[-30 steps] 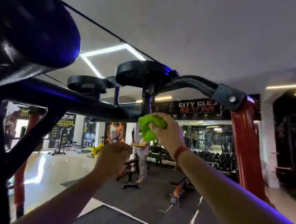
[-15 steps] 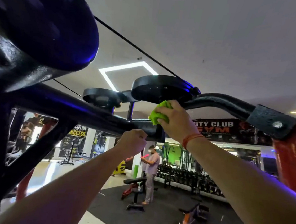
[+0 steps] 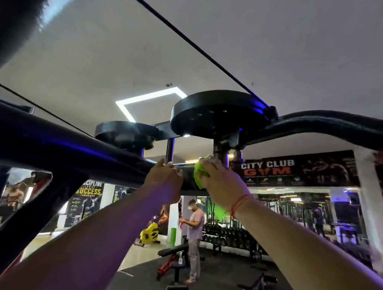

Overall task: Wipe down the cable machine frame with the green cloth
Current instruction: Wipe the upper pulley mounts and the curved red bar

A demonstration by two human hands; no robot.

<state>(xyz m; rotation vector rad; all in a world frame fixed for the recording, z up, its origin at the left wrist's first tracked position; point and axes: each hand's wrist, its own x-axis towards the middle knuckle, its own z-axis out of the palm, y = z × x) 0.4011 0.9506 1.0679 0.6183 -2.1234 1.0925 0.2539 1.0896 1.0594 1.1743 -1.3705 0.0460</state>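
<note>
"CITY CLUB GYM" reads the banner (image 3: pixel 300 173) on the far wall, and a poster (image 3: pixel 88 197) at left shows "DISCIPLINE" and "SUCCESS". Up high, the right hand (image 3: pixel 222 186) presses the green cloth (image 3: pixel 199 176) onto the cable machine frame (image 3: pixel 68 147), fingers curled over the bunched fabric, just below the big pulley (image 3: pixel 216 114). The left hand (image 3: pixel 164 184) grips the bar beside it, fingers wrapped. A person (image 3: pixel 194 236) stands by a bench (image 3: pixel 175 255) on the dark floor.

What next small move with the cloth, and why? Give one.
Probably slide the cloth up the short post toward the big pulley. The right hand holds it against the bar at that post's foot, while the left hand grips the bar beside it.
</note>
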